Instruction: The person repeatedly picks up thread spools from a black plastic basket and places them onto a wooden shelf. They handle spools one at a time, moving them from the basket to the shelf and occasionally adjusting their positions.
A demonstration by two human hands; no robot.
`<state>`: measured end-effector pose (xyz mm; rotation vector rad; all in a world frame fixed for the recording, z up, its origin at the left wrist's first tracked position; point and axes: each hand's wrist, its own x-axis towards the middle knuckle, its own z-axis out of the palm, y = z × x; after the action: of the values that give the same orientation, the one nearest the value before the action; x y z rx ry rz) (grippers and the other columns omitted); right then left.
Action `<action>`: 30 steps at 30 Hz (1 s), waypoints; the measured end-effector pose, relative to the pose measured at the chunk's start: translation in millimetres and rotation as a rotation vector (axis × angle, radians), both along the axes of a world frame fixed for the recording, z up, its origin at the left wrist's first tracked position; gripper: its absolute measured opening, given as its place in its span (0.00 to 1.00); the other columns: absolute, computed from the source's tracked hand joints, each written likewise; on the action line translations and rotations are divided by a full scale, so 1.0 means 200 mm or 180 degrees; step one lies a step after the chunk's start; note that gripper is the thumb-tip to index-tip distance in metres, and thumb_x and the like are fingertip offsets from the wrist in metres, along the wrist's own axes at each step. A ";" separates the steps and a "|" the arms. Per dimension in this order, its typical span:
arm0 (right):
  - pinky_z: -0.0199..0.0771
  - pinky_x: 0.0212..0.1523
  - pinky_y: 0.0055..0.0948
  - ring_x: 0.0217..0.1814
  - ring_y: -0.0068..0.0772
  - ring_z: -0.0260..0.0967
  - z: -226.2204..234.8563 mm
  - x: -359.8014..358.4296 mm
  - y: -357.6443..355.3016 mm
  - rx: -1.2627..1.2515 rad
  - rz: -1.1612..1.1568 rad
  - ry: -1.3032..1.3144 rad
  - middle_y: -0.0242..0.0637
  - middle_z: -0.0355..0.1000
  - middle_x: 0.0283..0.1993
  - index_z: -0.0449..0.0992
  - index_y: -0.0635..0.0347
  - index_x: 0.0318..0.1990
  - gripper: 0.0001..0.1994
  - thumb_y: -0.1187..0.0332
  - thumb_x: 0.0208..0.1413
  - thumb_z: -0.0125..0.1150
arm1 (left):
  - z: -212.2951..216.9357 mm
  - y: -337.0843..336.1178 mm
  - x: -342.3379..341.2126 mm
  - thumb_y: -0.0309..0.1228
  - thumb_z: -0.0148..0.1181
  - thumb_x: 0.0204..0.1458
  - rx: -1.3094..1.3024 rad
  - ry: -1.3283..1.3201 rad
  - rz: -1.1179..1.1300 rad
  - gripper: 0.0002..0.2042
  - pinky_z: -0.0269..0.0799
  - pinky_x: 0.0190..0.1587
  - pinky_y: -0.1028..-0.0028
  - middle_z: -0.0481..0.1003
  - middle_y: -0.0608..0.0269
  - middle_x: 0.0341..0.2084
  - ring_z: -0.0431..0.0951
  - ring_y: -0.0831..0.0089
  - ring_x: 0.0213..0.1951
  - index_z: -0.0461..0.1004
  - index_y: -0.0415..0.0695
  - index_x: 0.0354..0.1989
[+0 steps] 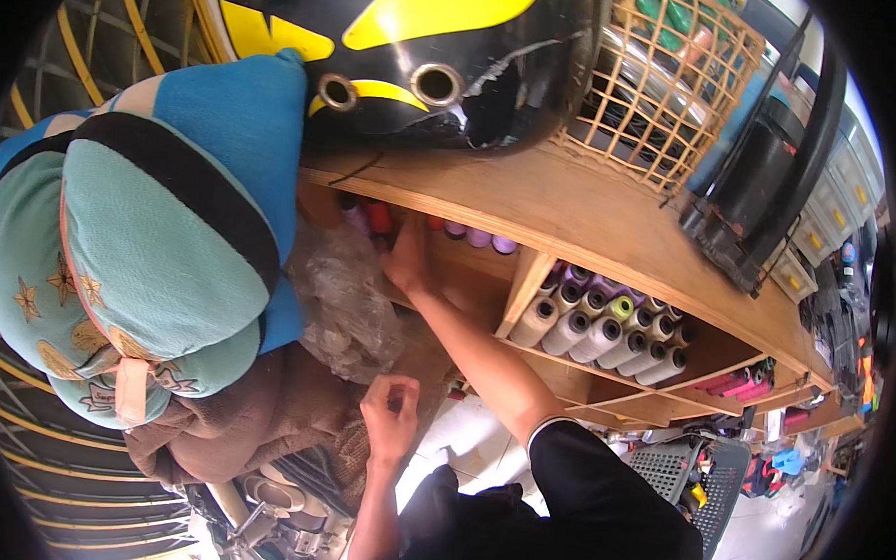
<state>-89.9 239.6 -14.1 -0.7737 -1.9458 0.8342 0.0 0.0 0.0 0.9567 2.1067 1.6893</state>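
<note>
My right hand reaches into the upper left compartment of a wooden shelf. Its fingers are in shadow, beside a red thread cone and a purple thread cone; whether they grip one is hidden. More lilac thread cones stand at the back of that compartment, to the hand's right. Below, my left hand is raised with its fingers curled to the thumb in a loose ring, and nothing shows inside. Just above it a crumpled clear plastic bag hangs by the shelf's left end.
Stacked white and grey thread cones fill the neighbouring compartment. On the shelf top are a black and yellow motorcycle tank, a wicker basket and a black pump. Teal cushions crowd the left; a grey plastic basket stands lower right.
</note>
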 end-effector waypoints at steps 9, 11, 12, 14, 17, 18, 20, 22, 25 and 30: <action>0.71 0.39 0.38 0.38 0.46 0.71 -0.35 1.36 -0.83 -0.0355 0.0153 0.0435 0.41 0.69 0.34 0.73 0.59 0.35 0.08 0.79 0.48 0.62 | -0.01 -0.05 0.21 0.23 0.58 0.55 0.0226 0.0044 -0.0583 0.03 0.66 0.35 0.76 0.73 0.65 0.26 0.70 0.76 0.31 0.73 0.38 0.31; 0.72 0.40 0.37 0.38 0.43 0.71 -0.59 1.76 -1.02 -0.0513 -0.0163 0.0064 0.40 0.69 0.33 0.74 0.61 0.33 0.03 0.78 0.50 0.60 | -0.06 -0.04 0.30 0.23 0.57 0.56 0.0071 -0.0222 -0.1064 0.02 0.65 0.34 0.79 0.71 0.69 0.27 0.69 0.79 0.30 0.73 0.39 0.32; 0.72 0.41 0.37 0.39 0.43 0.71 -0.70 1.98 -1.11 -0.0758 -0.0435 -0.0275 0.40 0.69 0.34 0.74 0.61 0.32 0.03 0.76 0.50 0.60 | -0.11 -0.03 0.36 0.24 0.58 0.57 0.0032 -0.0412 -0.1232 0.02 0.64 0.34 0.80 0.71 0.69 0.27 0.68 0.81 0.30 0.72 0.40 0.33; 0.73 0.42 0.38 0.38 0.44 0.71 -0.86 2.48 -1.16 -0.0925 -0.1241 -0.0828 0.40 0.70 0.34 0.75 0.60 0.33 0.04 0.73 0.49 0.62 | -0.29 0.10 0.49 0.25 0.63 0.55 0.0088 -0.0856 -0.1592 0.05 0.63 0.33 0.82 0.70 0.70 0.25 0.67 0.82 0.28 0.71 0.41 0.33; 0.74 0.38 0.36 0.35 0.41 0.71 -0.90 2.94 -1.42 -0.1306 -0.2626 -0.0929 0.40 0.70 0.34 0.76 0.60 0.34 0.07 0.71 0.48 0.65 | -0.56 0.16 0.65 0.26 0.66 0.53 -0.0194 -0.0426 -0.2170 0.08 0.63 0.31 0.81 0.69 0.72 0.24 0.66 0.82 0.28 0.70 0.41 0.31; 0.74 0.36 0.35 0.33 0.40 0.71 -0.88 3.05 -1.50 -0.1410 -0.3160 -0.0912 0.39 0.70 0.34 0.76 0.60 0.34 0.08 0.71 0.47 0.66 | -0.73 0.17 0.66 0.26 0.68 0.51 -0.0455 -0.0331 -0.2449 0.10 0.63 0.30 0.79 0.68 0.71 0.22 0.66 0.81 0.26 0.68 0.41 0.29; 0.74 0.32 0.31 0.28 0.35 0.70 -0.78 3.23 -1.63 -0.1148 -0.4004 -0.0693 0.39 0.71 0.34 0.75 0.61 0.35 0.10 0.72 0.46 0.68 | -0.96 0.13 0.68 0.26 0.69 0.49 -0.1083 0.0294 -0.2873 0.12 0.64 0.29 0.77 0.68 0.69 0.21 0.66 0.79 0.24 0.68 0.41 0.28; 0.73 0.34 0.31 0.31 0.37 0.70 -0.75 3.37 -1.76 -0.0890 -0.4715 -0.0831 0.41 0.70 0.34 0.73 0.63 0.35 0.09 0.75 0.46 0.66 | -1.15 0.10 0.67 0.26 0.70 0.47 -0.1433 0.0582 -0.3246 0.13 0.65 0.29 0.76 0.67 0.68 0.20 0.67 0.77 0.22 0.67 0.42 0.27; 0.70 0.35 0.36 0.33 0.42 0.68 -0.76 3.62 -1.81 -0.0534 -0.5654 -0.1217 0.43 0.67 0.32 0.71 0.64 0.34 0.08 0.79 0.46 0.62 | -1.35 0.08 0.63 0.27 0.71 0.46 -0.1551 0.0488 -0.3502 0.13 0.67 0.28 0.75 0.67 0.66 0.20 0.68 0.75 0.21 0.67 0.42 0.27; 0.68 0.46 0.47 0.44 0.53 0.67 -0.79 4.07 -1.98 -0.1454 -0.6346 -0.1843 0.51 0.67 0.40 0.71 0.64 0.42 0.14 0.73 0.46 0.64 | -1.32 0.13 0.79 0.31 0.69 0.48 -0.2387 0.0319 -0.3459 0.12 0.68 0.29 0.75 0.69 0.65 0.21 0.70 0.75 0.22 0.68 0.41 0.27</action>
<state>724.1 -156.7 -172.7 -2.6009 -0.4506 -0.3197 157.7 26.4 -263.8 1.4790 1.5031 0.2974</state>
